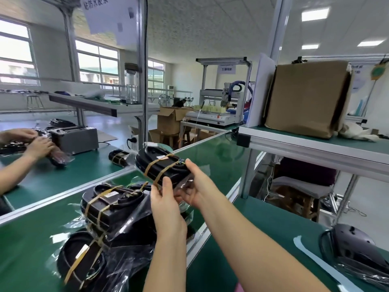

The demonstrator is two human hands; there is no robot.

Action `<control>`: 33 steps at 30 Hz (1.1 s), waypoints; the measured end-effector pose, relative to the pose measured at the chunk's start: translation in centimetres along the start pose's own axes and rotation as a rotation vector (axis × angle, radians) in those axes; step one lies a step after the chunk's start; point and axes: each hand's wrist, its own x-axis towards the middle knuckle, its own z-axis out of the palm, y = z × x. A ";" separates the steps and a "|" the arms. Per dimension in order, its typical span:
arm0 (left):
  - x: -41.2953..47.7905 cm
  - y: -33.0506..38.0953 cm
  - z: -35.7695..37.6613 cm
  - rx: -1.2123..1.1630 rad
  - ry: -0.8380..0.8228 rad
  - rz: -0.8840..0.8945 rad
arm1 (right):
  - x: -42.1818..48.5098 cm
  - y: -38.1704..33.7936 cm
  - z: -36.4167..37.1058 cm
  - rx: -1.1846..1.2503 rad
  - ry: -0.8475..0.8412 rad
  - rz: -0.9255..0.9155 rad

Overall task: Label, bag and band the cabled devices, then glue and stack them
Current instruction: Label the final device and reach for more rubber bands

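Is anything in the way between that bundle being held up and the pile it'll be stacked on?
Nothing visible. The device is held in open air, up and to the right of the stack, and nothing lies on the stack's top. Loose bag film only spreads around the stack's lower side.

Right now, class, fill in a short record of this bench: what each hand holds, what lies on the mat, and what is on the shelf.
Left hand: grips the near end of the black oval bagged device, which is crossed by tan rubber bands
Right hand: grips its right edge
Position: held above the green bench mat
Pile of banded black devices: in clear bags, on the mat, lower left
Metal shelf: brown cardboard box
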 end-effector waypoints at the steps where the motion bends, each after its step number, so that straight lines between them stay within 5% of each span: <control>1: 0.4 0.0 -0.1 -0.004 0.031 0.003 | 0.6 0.4 0.6 -0.012 0.008 0.002; 7: 0.0 -1.0 -1.0 0.126 0.042 -0.001 | 3.3 2.3 2.0 -0.108 0.033 0.010; 20: -0.7 0.2 -0.9 0.000 0.056 -0.155 | 3.6 0.5 0.8 -0.934 0.072 -0.030; 33: -2.2 -0.6 -1.8 0.058 -0.031 -0.178 | 5.0 2.4 1.3 -1.038 0.040 -0.425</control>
